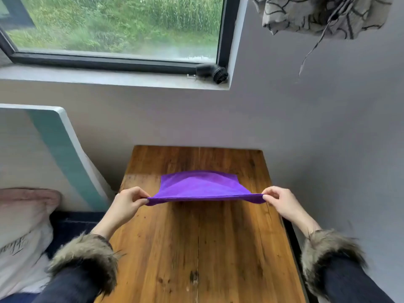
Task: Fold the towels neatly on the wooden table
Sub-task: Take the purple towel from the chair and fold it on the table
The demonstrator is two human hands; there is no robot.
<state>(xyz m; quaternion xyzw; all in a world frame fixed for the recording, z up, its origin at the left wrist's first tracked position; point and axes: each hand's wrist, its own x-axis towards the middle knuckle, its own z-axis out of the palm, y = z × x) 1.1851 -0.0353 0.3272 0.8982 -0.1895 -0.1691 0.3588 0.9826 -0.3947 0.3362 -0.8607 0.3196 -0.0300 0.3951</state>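
Observation:
A purple towel (pixel 202 185) is stretched above the wooden table (pixel 196 248). Its near edge is pulled taut between my hands and raised off the wood, while its far edge lies on the tabletop. My left hand (pixel 129 201) pinches the near left corner between thumb and fingers. My right hand (pixel 278 201) pinches the near right corner the same way. Both wrists come out of fur-trimmed dark sleeves at the bottom of the view.
The table stands against a grey wall (pixel 328 127) behind and to the right. A bed with a pale pillow (pixel 24 215) lies to the left. A window sill (pixel 109 77) carries a black round object (pixel 213 73). A patterned cloth (pixel 317 16) hangs at the upper right.

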